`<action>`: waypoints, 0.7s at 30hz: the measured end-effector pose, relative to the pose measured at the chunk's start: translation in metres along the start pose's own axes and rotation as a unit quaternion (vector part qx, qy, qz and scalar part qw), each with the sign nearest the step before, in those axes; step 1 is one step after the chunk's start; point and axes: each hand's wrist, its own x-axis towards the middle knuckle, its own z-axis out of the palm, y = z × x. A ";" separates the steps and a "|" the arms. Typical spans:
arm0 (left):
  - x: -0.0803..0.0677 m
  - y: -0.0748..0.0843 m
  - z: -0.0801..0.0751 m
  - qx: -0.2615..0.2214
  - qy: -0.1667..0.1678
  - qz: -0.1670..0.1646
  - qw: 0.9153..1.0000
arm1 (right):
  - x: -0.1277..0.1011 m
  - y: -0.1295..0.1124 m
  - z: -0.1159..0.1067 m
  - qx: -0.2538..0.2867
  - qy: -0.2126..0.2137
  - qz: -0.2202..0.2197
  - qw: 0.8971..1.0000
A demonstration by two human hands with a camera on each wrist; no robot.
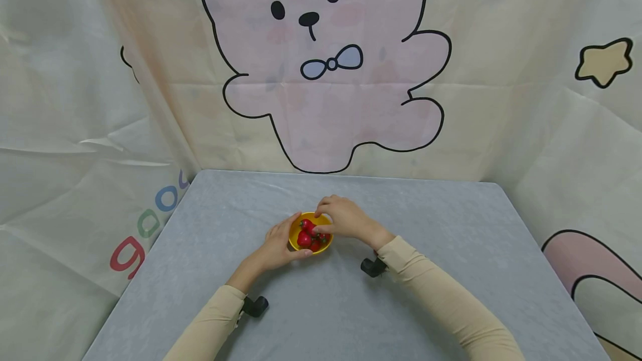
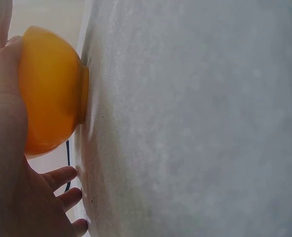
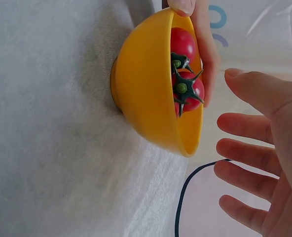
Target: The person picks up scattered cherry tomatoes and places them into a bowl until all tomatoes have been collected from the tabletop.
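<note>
Yellow bowl (image 1: pixel 311 234) at frame centre, between our hands.
Our left hand (image 1: pixel 278 247) cups its lower-left side; our right hand (image 1: pixel 345 218) hovers open over the tomatoes (image 1: pixel 307 235), closer.

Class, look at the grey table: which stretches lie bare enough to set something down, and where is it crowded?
Bare patches of the table: the far strip below the backdrop, the left side by the coloured letters, the right side beyond the right sleeve. Crowded: the middle, where the left hand and right hand flank the yellow bowl of tomatoes.

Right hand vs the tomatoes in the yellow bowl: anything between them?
Nothing. In the right wrist view the right hand hovers open beside the yellow bowl, with only a bare gap to the tomatoes.
</note>
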 end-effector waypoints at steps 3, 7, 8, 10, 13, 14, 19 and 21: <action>0.000 0.001 0.000 -0.001 0.002 -0.001 1.000 | -0.003 0.002 -0.002 0.003 -0.003 0.003 1.000; -0.001 0.001 0.001 -0.003 0.003 -0.003 1.000 | -0.008 0.009 -0.002 0.009 -0.003 0.009 1.000; -0.001 0.001 0.001 -0.003 0.003 -0.004 1.000 | -0.010 0.011 -0.002 0.013 0.000 0.009 1.000; -0.001 0.001 0.001 -0.004 0.004 -0.006 1.000 | -0.014 0.014 -0.003 0.012 0.004 0.013 1.000; 0.000 0.001 0.001 -0.005 0.005 -0.008 1.000 | -0.021 0.019 -0.006 0.016 0.007 0.020 1.000; 0.000 0.000 0.001 -0.005 0.006 -0.008 1.000 | -0.023 0.021 -0.007 0.018 0.008 0.022 1.000; 0.001 0.000 0.001 -0.007 0.006 -0.006 1.000 | -0.034 0.029 -0.010 0.027 0.007 0.031 0.999; 0.001 -0.001 0.002 -0.008 0.006 -0.008 1.000 | -0.038 0.031 -0.009 0.026 0.008 0.033 0.999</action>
